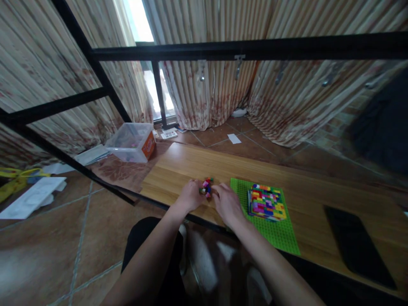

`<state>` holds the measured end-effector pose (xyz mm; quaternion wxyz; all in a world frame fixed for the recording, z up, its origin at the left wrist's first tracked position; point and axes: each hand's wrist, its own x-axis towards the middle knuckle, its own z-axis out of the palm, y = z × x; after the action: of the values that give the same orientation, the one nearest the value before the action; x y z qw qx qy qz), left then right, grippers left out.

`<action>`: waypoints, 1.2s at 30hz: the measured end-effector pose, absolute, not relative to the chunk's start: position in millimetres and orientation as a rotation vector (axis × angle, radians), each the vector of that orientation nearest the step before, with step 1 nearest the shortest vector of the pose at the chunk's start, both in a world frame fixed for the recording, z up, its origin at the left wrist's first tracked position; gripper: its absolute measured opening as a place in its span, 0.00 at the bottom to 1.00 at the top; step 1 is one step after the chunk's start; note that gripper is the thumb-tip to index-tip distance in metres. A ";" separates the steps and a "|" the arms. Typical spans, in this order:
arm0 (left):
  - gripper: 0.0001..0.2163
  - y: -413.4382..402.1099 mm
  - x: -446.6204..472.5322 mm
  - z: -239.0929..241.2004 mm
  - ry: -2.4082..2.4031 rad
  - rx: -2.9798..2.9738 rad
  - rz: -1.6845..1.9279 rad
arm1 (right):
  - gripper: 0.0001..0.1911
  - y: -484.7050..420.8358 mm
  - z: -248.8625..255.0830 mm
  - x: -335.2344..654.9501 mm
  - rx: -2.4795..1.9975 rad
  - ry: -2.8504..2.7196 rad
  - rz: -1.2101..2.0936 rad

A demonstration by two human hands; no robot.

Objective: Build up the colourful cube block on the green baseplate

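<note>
A small pile of loose toy building bricks [207, 187] in several colours lies on the wooden tabletop. Cupped against the pile's left side is my left hand [190, 196], its fingers loosely bent and partly hidden. On the other side, my right hand [228, 204] reaches toward the bricks with fingers apart, and no brick shows in its grip. Right of that hand lies a green studded baseplate [277, 238]. A block built of many multicoloured bricks [267, 202] stands on it.
A dark flat slab [358, 244] lies at the table's right. Beyond the table's left end, a clear plastic bin [130, 142] sits on the floor. A black metal frame [204, 52] crosses in front of the curtains [219, 93]. White paper [234, 138] lies on the tiles.
</note>
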<state>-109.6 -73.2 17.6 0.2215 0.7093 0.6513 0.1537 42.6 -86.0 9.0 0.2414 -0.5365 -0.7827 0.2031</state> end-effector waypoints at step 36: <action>0.11 -88.7 -85.8 5.3 1.629 1.833 0.721 | 0.17 -78.4 -29.7 37.8 -1.435 -1.545 0.918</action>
<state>-85.8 -88.7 5.3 0.2885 0.6866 0.6102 0.2702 37.8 -78.4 -29.7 0.4083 -0.5695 -0.6133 0.3644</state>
